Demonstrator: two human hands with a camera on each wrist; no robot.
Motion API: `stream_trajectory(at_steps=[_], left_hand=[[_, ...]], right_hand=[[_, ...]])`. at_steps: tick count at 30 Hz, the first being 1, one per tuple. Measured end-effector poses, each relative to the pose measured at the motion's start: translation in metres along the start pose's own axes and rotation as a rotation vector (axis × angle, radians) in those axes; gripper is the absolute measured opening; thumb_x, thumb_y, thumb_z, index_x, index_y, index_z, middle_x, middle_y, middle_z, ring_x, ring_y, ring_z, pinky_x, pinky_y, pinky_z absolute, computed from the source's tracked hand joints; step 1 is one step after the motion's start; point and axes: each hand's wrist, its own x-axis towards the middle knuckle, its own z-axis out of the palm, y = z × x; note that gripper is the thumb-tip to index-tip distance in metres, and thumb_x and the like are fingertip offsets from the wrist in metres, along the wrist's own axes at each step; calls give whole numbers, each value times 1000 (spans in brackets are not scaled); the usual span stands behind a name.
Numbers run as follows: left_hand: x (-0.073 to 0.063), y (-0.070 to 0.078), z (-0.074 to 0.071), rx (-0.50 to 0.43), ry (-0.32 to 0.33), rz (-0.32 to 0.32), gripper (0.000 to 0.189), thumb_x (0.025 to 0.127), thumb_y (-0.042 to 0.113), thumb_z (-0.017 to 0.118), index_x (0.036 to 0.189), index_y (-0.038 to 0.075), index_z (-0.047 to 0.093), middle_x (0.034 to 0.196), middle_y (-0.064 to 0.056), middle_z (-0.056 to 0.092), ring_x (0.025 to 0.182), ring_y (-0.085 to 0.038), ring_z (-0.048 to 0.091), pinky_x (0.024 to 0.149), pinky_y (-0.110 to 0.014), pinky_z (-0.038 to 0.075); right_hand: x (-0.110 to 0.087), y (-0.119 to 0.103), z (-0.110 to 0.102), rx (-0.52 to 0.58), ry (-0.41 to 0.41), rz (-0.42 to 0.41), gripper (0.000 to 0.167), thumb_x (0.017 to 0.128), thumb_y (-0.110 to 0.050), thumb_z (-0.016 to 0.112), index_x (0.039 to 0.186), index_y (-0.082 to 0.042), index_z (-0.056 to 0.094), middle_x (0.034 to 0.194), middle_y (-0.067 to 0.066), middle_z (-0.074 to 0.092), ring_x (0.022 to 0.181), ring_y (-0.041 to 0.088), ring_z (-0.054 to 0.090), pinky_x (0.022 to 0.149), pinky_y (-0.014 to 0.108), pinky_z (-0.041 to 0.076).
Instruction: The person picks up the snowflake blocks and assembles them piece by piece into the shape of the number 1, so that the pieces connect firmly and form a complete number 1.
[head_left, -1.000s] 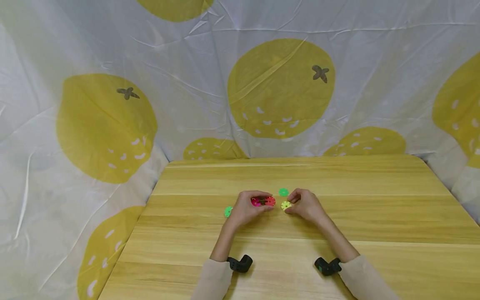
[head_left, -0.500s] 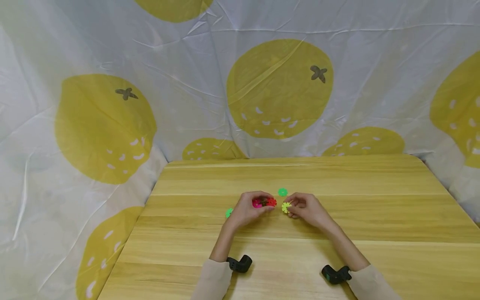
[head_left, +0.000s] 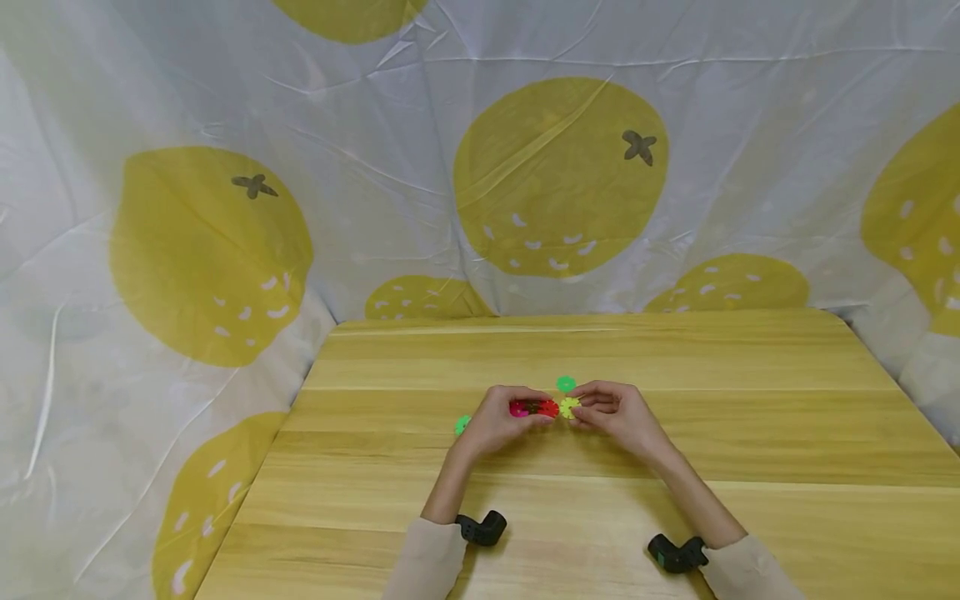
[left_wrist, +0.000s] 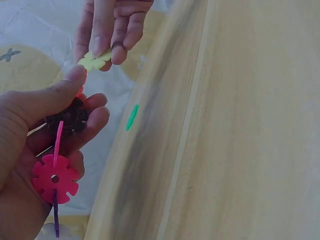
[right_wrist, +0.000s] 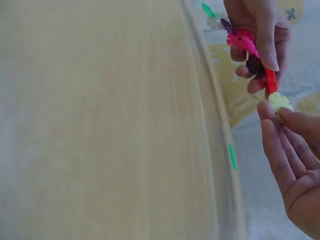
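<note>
My left hand (head_left: 498,423) grips a chain of notched plastic discs slotted into one another. In the left wrist view the chain runs from a purple disc (left_wrist: 56,220) through a pink disc (left_wrist: 55,179) and a dark brown disc (left_wrist: 70,119) to a red disc (left_wrist: 81,89) under the thumb. Between thumb and fingertips my right hand (head_left: 618,417) pinches a pale yellow notched disc (head_left: 570,407). Its edge is right at the red disc's edge, as the right wrist view shows with the yellow disc (right_wrist: 280,101) below the red one (right_wrist: 270,80).
A green notched disc (head_left: 566,383) lies on the wooden table (head_left: 675,350) just beyond the hands. Another green disc (head_left: 462,425) lies left of the left wrist, partly covered by it. A fruit-printed cloth (head_left: 405,167) hangs behind the table.
My right hand has picked up the yellow disc from the table area and brought it left against the red disc. The left hand with its chain has shifted slightly right.
</note>
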Motion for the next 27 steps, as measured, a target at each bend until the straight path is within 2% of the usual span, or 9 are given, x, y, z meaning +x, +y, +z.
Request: stream_trajectory(at_steps=[3,7,10,17,23,27], left_hand=[[-1,0,-1,0,2,7,31,91,20,81,119,7,78,114,-8,79,106,-21,73,86,-23,56],[-1,-1,-3,2,8,17,32,90,20,82,119,8,78,113,-7,79,103,-18,72,84,-22,56],[-1,-1,-5,12,8,34,31,90,19,82,119,9,79,111,-7,79,98,-15,71,80,-21,56],[-1,-1,-6,13,11,63,31,90,17,81,120,9,79,109,-7,79,90,-10,67,74,-20,54],[-1,1,-7,2,33,66,32,88,16,81,120,9,79,108,-9,79,90,-16,68,73,-20,54],[-2,2,-7,-7,53,47,31,88,16,82,118,10,80,110,-8,80,96,-19,72,77,-20,56]], right_hand=[[0,0,2,-49,22,-26,27,94,1,72,120,9,68,103,28,74,91,37,77,80,40,64],[1,0,5,-161,76,-62,22,93,-8,76,114,-1,73,100,21,77,90,35,77,78,31,63],[1,1,7,-200,99,-79,21,93,-13,78,111,-5,74,98,17,79,89,35,76,76,28,61],[0,1,9,-146,82,-85,25,94,-12,76,117,-2,74,103,21,78,90,37,77,79,35,64],[0,1,10,-113,71,-92,26,95,-9,74,119,0,74,109,25,76,91,29,78,81,40,64],[0,1,11,-90,72,-100,25,95,-7,74,118,2,74,110,27,76,92,30,79,81,44,63]])
